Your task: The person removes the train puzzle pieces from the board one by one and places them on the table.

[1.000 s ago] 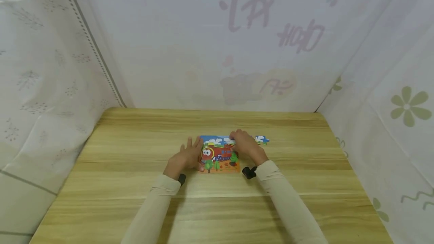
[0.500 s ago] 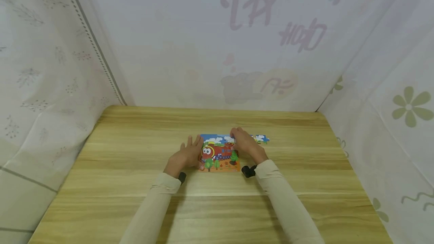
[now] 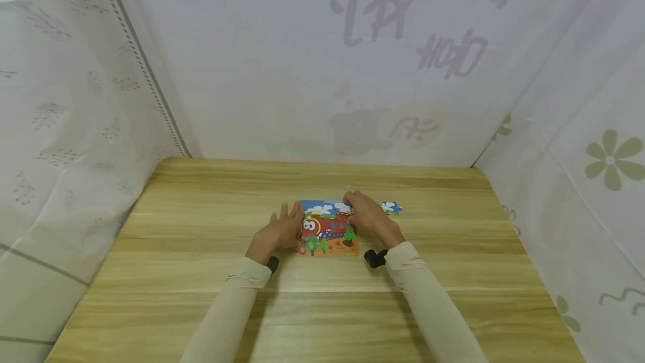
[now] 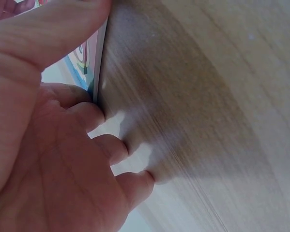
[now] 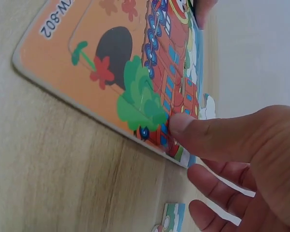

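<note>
Two hands (image 3: 282,231) (image 3: 370,214) on one train puzzle (image 3: 330,227), midway across the table (image 3: 322,318)!
Left hand first: open, fingers spread along the puzzle's left edge, thumb at its near-left corner; a decent brace, best kept light so nothing buckles. Centre, the puzzle itself, set back toward the table's far edge. Then the right hand, thumb on the picture, other fingers bent at the right edge; pinching or merely pressing, I can't tell. I'd push evenly there, keeping seams level. Out right, just past that hand, loose pieces (image 3: 390,207), toward the table's far-right corner.
</note>
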The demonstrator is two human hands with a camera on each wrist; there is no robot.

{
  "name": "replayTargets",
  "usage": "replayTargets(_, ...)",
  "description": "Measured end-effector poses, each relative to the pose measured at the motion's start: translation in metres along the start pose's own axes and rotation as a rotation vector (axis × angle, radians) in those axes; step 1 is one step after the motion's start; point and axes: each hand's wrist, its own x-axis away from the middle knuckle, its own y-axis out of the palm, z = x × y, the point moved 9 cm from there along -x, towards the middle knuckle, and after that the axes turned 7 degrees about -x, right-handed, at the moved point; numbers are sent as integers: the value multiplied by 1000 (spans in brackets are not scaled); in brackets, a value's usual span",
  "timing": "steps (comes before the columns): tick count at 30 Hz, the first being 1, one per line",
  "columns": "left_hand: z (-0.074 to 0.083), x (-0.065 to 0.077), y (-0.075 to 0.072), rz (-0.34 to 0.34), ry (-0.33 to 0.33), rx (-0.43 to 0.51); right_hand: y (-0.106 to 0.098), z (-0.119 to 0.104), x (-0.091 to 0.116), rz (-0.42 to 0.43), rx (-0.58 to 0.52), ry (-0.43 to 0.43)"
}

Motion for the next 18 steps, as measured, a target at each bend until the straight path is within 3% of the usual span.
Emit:
replayTargets(12,1,2,-2,3,-17,11,-2,-2,1,17,83,-30)
replayTargets(18,0,1,-2,9,-7,8,-5,1,2,44,69,-35)
